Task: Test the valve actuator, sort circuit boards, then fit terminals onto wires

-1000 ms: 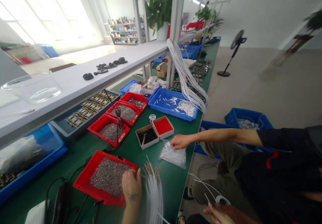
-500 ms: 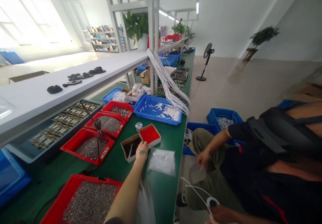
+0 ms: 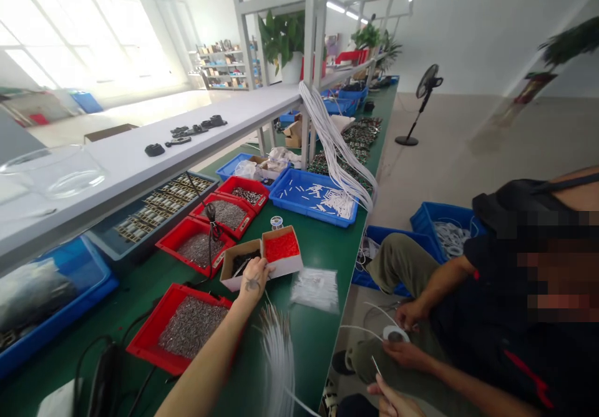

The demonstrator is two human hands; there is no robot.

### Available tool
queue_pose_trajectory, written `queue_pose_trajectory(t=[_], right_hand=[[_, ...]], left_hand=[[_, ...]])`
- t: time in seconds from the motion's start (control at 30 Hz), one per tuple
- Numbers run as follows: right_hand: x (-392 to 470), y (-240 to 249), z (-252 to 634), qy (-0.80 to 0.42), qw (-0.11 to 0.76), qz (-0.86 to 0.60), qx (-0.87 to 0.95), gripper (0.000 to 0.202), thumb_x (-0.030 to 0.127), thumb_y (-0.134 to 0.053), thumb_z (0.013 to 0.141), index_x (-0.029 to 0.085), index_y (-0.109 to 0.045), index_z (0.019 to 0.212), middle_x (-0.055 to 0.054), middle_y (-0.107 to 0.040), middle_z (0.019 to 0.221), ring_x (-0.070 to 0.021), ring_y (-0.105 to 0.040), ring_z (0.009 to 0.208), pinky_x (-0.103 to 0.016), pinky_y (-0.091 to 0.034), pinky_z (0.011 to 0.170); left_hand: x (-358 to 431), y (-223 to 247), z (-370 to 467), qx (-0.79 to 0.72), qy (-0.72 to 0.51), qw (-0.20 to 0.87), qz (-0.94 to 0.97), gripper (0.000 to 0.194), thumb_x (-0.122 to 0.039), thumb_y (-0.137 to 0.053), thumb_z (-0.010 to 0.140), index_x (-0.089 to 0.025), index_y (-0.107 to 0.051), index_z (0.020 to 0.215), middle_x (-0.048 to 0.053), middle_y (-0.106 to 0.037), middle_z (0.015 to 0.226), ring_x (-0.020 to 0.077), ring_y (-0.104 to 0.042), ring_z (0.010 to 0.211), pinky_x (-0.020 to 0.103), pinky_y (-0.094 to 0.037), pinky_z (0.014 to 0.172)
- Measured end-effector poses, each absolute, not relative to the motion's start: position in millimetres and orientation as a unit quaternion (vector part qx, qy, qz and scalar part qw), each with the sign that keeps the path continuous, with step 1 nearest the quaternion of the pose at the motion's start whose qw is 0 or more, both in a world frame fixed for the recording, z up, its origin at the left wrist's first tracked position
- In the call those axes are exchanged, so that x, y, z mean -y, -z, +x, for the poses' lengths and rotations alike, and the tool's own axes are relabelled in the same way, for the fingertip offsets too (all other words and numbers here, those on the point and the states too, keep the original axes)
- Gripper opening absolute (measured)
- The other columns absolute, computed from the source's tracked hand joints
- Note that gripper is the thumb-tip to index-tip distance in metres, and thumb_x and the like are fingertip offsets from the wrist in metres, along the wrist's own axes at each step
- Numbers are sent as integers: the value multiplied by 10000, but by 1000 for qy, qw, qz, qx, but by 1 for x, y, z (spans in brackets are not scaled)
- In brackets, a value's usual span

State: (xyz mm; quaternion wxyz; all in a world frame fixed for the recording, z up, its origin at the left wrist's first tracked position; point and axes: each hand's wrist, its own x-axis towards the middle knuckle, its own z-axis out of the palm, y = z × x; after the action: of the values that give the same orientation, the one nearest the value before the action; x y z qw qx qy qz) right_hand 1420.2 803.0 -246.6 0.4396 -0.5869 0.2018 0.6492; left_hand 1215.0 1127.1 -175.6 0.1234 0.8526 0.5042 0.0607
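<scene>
My left hand (image 3: 255, 278) is closed at the near rim where two small boxes meet. One is a cardboard box (image 3: 230, 281) with dark small parts and a metal tool inside; the other box (image 3: 286, 266) holds small red pieces (image 3: 281, 246). My fingers partly hide the rim. Low in the view, my right hand (image 3: 395, 400) pinches a thin white wire (image 3: 376, 367) with its tip pointing up. Beside my left forearm lies a bundle of white wires (image 3: 277, 354) with bare copper-coloured ends. A clear bag (image 3: 316, 289) of white pieces lies right of the boxes.
Red bins (image 3: 145, 342) of small metal parts line the left. A blue tray (image 3: 299, 203) of white tubes and a wire spool (image 3: 276, 222) stand behind. At right, a seated co-worker's hand (image 3: 412, 349) holds a white roll (image 3: 395, 336). The bench edge (image 3: 344, 311) runs between us.
The view has turned left. My left hand and both boxes have shifted left on the bench. My right hand has come further into view with the wire. The co-worker's hands have come together at the roll.
</scene>
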Motion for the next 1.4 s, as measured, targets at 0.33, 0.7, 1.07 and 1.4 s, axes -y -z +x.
queue_pose_trajectory(t=[0.33,0.7,1.07,1.4], right_hand=[[-842,243,1423,-729,369,-573,-63,341,407,-761,645,179,-506,653,92,-255,454,-16,-179,363,-141,-138,361],[-910,223,1379,-819,241,-517,62,198,254,-675,863,121,-588,745,111,-296,439,-7,-240,333,-104,-187,331],[-910,216,1364,-817,237,-522,59,318,187,-462,985,100,-591,708,104,-307,426,3,-225,307,-106,-168,327],[-890,216,1364,-783,291,-550,12,265,205,-552,944,100,-595,705,90,-355,444,7,-233,314,-106,-167,337]], left_hand=[[-950,99,1201,-493,-183,163,835,196,-317,-554,920,-198,-613,776,16,-612,806,148,-589,777,253,-492,696],[-828,139,1092,-636,-173,57,749,245,-227,-480,945,-187,-569,721,35,-606,735,169,-575,678,267,-482,601],[-842,210,1022,-601,-119,29,790,174,-141,-571,896,-140,-595,724,-2,-632,759,116,-603,678,241,-526,591],[-906,265,1041,-617,-92,52,780,119,-248,-582,910,-142,-631,885,19,-657,879,136,-635,769,313,-557,698]])
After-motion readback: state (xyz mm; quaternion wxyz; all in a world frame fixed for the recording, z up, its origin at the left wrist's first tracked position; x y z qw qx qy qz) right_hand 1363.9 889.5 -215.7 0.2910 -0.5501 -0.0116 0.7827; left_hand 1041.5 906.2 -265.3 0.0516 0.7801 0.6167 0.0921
